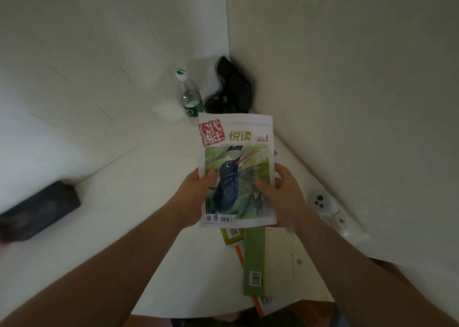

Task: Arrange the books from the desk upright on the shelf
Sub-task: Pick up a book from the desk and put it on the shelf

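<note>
A thin book with a hummingbird on its white and green cover is held up above the white desk, cover facing me. My left hand grips its lower left edge, thumb on the cover. My right hand grips its lower right edge, thumb on the cover too. Below it, more books lie flat on the desk: a green one, another green one partly hidden, and one with an orange edge. No shelf is in view.
A water bottle and a black bag stand in the desk's far corner by the walls. A black box lies at the left. A small white device with buttons lies at the right by the wall.
</note>
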A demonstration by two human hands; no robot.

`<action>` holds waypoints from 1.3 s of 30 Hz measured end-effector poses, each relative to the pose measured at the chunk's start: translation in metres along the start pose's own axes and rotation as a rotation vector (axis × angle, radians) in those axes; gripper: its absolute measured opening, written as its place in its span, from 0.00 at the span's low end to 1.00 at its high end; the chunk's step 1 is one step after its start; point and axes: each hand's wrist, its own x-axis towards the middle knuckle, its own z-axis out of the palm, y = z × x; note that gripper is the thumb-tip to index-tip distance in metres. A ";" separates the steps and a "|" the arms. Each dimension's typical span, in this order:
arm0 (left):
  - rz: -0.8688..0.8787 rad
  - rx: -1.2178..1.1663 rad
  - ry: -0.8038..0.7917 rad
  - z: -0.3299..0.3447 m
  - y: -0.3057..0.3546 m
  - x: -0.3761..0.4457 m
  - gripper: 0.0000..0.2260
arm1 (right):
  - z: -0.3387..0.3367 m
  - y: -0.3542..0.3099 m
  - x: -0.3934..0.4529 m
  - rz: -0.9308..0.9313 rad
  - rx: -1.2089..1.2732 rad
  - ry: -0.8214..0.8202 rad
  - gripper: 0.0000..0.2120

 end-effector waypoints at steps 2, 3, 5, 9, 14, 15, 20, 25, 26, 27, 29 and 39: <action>-0.012 0.004 0.009 -0.003 -0.002 -0.007 0.12 | 0.002 0.003 -0.005 -0.018 -0.039 -0.008 0.16; -0.013 0.010 0.010 -0.003 -0.002 -0.012 0.12 | 0.003 0.004 -0.008 -0.029 -0.056 -0.006 0.16; -0.005 0.019 0.015 -0.005 -0.002 -0.018 0.11 | 0.006 0.004 -0.013 -0.051 -0.062 0.007 0.16; -0.007 0.029 0.051 -0.014 0.000 -0.031 0.12 | 0.015 0.004 -0.022 -0.067 0.009 0.014 0.17; -0.004 0.059 0.095 -0.044 0.000 -0.067 0.14 | 0.047 0.012 -0.031 -0.009 0.056 -0.149 0.19; -0.003 0.068 0.103 -0.054 -0.002 -0.078 0.13 | 0.058 0.015 -0.035 -0.033 0.007 -0.168 0.16; 0.041 0.081 0.164 -0.120 -0.010 -0.143 0.12 | 0.134 0.017 -0.066 -0.170 -0.156 -0.214 0.11; 0.133 0.002 0.239 -0.204 -0.019 -0.231 0.14 | 0.220 -0.004 -0.129 -0.354 -0.212 -0.274 0.09; 0.173 -0.022 0.230 -0.220 -0.021 -0.251 0.15 | 0.238 -0.011 -0.147 -0.404 -0.250 -0.290 0.10; 0.218 -0.036 0.213 -0.234 -0.023 -0.272 0.15 | 0.255 -0.018 -0.167 -0.449 -0.283 -0.303 0.10; 0.332 -0.044 0.175 -0.264 -0.028 -0.319 0.16 | 0.290 -0.032 -0.210 -0.532 -0.304 -0.309 0.11; 0.792 0.159 0.441 -0.440 -0.011 -0.631 0.21 | 0.516 -0.102 -0.464 -0.976 -0.165 -0.530 0.21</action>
